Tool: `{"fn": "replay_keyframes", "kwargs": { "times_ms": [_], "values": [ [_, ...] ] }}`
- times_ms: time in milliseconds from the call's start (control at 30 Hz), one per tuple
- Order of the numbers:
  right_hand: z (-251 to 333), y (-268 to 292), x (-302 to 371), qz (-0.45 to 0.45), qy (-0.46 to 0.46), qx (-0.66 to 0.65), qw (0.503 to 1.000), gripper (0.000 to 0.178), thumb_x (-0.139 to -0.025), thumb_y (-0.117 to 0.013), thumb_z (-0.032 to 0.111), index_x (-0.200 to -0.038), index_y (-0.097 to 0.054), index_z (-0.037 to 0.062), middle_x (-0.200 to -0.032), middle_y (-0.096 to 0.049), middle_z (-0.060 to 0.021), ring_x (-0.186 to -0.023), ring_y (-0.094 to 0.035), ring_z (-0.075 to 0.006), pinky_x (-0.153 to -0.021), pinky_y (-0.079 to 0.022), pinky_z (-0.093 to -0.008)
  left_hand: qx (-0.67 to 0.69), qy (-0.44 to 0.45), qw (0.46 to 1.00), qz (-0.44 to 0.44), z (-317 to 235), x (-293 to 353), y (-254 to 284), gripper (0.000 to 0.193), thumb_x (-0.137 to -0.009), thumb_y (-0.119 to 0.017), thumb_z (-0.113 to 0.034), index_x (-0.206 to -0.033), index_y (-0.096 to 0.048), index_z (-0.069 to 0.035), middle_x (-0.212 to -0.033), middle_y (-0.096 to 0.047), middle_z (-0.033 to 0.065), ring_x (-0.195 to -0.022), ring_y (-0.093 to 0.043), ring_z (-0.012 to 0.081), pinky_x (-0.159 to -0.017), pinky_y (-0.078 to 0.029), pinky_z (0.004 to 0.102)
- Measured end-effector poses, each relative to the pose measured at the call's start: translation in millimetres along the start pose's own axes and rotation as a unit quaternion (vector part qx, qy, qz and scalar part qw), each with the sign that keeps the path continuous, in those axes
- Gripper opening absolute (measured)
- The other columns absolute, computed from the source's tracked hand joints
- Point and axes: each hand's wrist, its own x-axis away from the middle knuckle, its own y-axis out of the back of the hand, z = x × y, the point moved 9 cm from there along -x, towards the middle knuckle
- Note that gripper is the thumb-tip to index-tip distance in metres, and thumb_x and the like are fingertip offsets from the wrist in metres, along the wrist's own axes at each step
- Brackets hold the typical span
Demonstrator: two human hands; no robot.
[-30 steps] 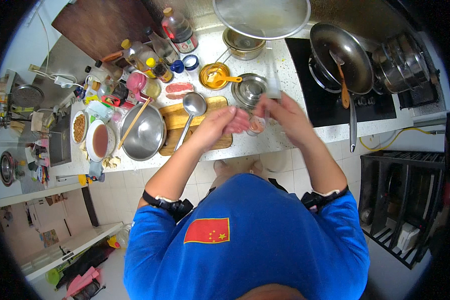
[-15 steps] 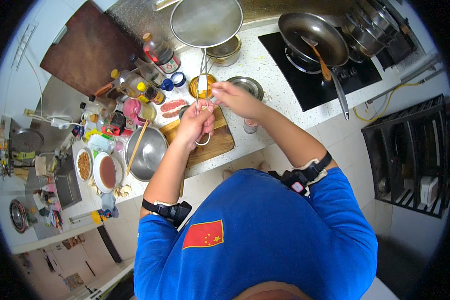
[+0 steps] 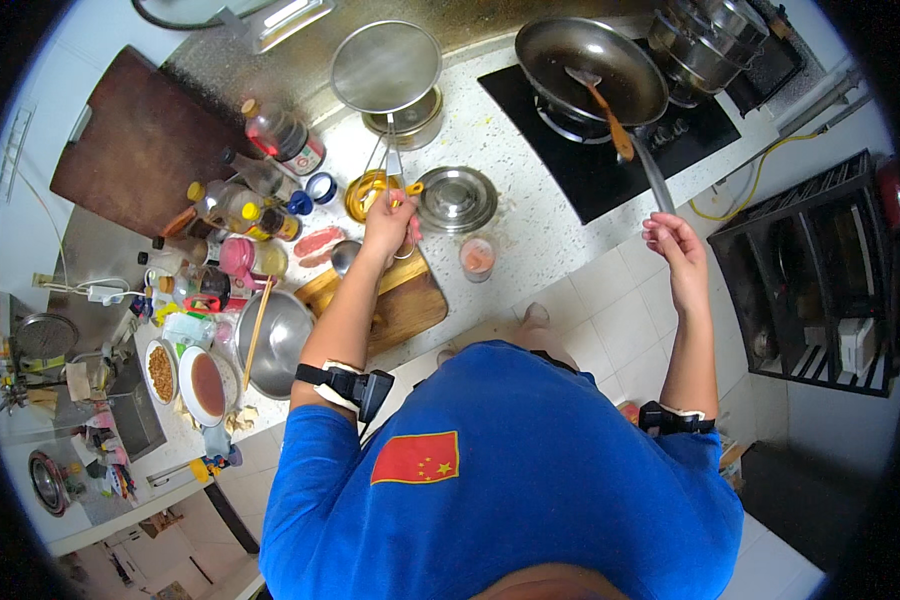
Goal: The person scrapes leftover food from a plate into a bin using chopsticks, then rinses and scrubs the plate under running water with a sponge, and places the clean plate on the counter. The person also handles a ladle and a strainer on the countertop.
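My left hand (image 3: 390, 224) is closed round the long wire handle of a mesh strainer (image 3: 386, 66). The strainer's round head is above a lidded round container (image 3: 410, 122) at the back of the counter. At the right, my right hand (image 3: 678, 250) has its fingers curled at the tip of the handle of a dark wok (image 3: 590, 75), hiding the handle's end. The wok sits on the black stove (image 3: 595, 185). Inside it leans a spatula with a wooden handle (image 3: 608, 118).
A wooden cutting board (image 3: 410, 305), meat slices (image 3: 320, 240), a metal lid (image 3: 457, 198) and a small jar (image 3: 477, 259) lie near my left hand. Farther left stand bottles (image 3: 282, 135), a steel bowl (image 3: 275, 345) with chopsticks, and a bowl of reddish liquid (image 3: 208, 386).
My right hand has left the area beside the strainer and moved right to the wok handle. The left hand still holds the strainer, and its head is now farther from me.
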Motion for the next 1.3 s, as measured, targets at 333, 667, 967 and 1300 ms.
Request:
{"fn": "replay_keyframes", "kwargs": {
  "times_ms": [333,667,967,1300],
  "values": [
    [-53,105,-103,-0.083,-0.045,0.067,0.993,0.026,-0.083,-0.054,0.024,-0.104,-0.054,0.0071,-0.093,-0.057,-0.0018,-0.082,-0.052,-0.0113,-0.073,-0.041,-0.0251,0.01,0.051,0.995,-0.084,35,-30,-27,0.012,-0.083,-0.051,-0.014,-0.083,-0.041,-0.008,-0.054,-0.05,0.0038,-0.038,-0.049,0.0135,-0.033,-0.036,0.0234],
    [-114,24,-131,0.195,-0.305,-0.24,0.901,0.043,-0.087,-0.044,0.038,-0.114,-0.048,0.0047,-0.104,-0.056,-0.0101,-0.092,-0.055,-0.02,-0.078,-0.046,-0.0327,-0.004,0.097,0.989,-0.112,51,-18,-33,0.014,-0.083,-0.052,-0.014,-0.083,-0.039,-0.01,-0.052,-0.05,0.0035,-0.037,-0.049,0.0136,-0.032,-0.035,0.0236],
    [-115,3,-138,0.214,-0.345,-0.28,0.87,0.046,-0.085,-0.045,0.04,-0.114,-0.047,0.0034,-0.099,-0.058,-0.0103,-0.087,-0.057,-0.0216,-0.079,-0.046,-0.0367,-0.029,0.105,0.986,-0.127,41,-11,-31,0.012,-0.083,-0.052,-0.013,-0.08,-0.041,-0.009,-0.05,-0.049,0.0029,-0.035,-0.047,0.013,-0.031,-0.033,0.0228],
    [-124,-6,-141,0.194,-0.382,-0.38,0.82,0.038,-0.084,-0.048,0.037,-0.105,-0.051,0.0053,-0.083,-0.054,-0.0051,-0.064,-0.053,-0.009,-0.052,-0.046,-0.0199,-0.066,0.01,0.988,-0.14,-1,13,-34,0.013,-0.083,-0.053,-0.012,-0.085,-0.04,-0.007,-0.048,-0.049,0.0031,-0.034,-0.047,0.0131,-0.031,-0.033,0.0229]
  ]
}}
